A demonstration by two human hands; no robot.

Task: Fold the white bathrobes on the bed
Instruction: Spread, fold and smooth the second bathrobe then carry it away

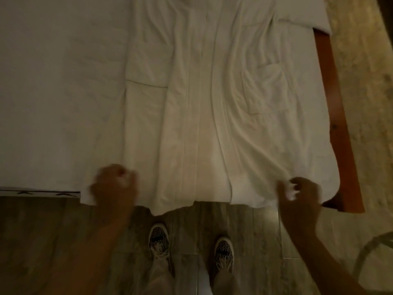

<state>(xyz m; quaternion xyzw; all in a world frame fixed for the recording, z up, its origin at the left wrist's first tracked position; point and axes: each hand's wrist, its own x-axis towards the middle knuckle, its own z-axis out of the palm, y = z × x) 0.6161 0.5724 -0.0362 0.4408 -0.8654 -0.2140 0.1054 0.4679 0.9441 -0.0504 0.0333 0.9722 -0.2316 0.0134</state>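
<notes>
Plank floor (42, 231) at the foot of the bed (53, 92): 1 bathrobe (202, 103) spread flat, no fold made yet.
Nearest, 2 patterned shoes (158, 241) stand below and between the hands. The left hand (114, 186) is fisted round 1 hem corner; the right hand (299, 194) pinches the other in curled fingers, though blur hides detail. Beyond both hands the bathrobe lies front-up along the bed, wrinkled. By my judgement only the straightening is under way and every fold remains.

The person wears light beige trousers (158, 282) and black-and-white patterned sneakers (223, 252) with pale laces, just below the edge of the bed (53, 103).
</notes>
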